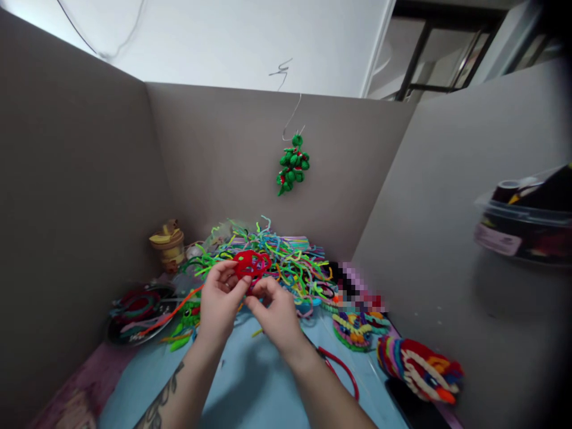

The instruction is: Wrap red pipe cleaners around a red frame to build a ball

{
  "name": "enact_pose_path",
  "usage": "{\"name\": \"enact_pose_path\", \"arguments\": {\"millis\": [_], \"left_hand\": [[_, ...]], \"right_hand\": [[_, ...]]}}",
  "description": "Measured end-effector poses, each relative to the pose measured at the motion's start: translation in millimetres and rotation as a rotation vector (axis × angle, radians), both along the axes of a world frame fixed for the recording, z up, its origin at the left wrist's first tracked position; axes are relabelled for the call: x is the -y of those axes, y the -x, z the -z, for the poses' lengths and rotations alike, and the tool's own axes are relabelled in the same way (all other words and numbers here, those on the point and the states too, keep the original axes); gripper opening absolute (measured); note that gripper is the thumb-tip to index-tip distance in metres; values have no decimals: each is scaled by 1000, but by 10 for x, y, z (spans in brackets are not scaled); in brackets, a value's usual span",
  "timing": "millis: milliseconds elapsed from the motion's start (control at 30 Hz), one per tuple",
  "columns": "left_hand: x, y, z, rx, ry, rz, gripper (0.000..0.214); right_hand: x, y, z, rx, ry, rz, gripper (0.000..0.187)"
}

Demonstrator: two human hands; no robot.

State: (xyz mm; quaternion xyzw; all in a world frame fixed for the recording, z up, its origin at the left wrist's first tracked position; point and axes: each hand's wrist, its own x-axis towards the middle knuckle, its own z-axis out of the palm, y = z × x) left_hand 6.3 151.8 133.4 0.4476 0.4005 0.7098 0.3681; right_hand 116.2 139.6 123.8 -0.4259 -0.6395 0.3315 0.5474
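Note:
A red pipe-cleaner shape of joined loops is held up over the blue table mat. My left hand pinches its lower left edge with thumb and fingers closed. My right hand is closed in a pinch at the shape's lower end, just right of the left hand. Behind both hands lies a big heap of loose pipe cleaners in green, yellow, blue and orange.
Grey cardboard walls enclose the table on three sides. A green pipe-cleaner bunch hangs from a wire on the back wall. A dark plate of coloured pieces sits left, woven colourful pieces right, a plastic tub far right.

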Motion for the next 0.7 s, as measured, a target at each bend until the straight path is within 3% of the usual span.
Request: {"name": "enact_pose_path", "arguments": {"millis": [133, 233, 500, 600, 700], "left_hand": [[5, -8, 3, -7, 7, 45, 35], [-17, 2, 37, -20, -27, 90, 34], [-80, 28, 218, -230, -152, 2, 32], [-80, 35, 225, -257, -175, 5, 33], [-90, 44, 220, -238, -161, 5, 33]], "right_hand": [[-15, 28, 34, -141, 18, 22, 6], [-34, -4, 45, -246, 98, 10, 18], [-63, -49, 6, -564, 360, -205, 21], [-46, -63, -12, -529, 375, -308, 18], [-31, -111, -23, -357, 366, -391, 12]]}}
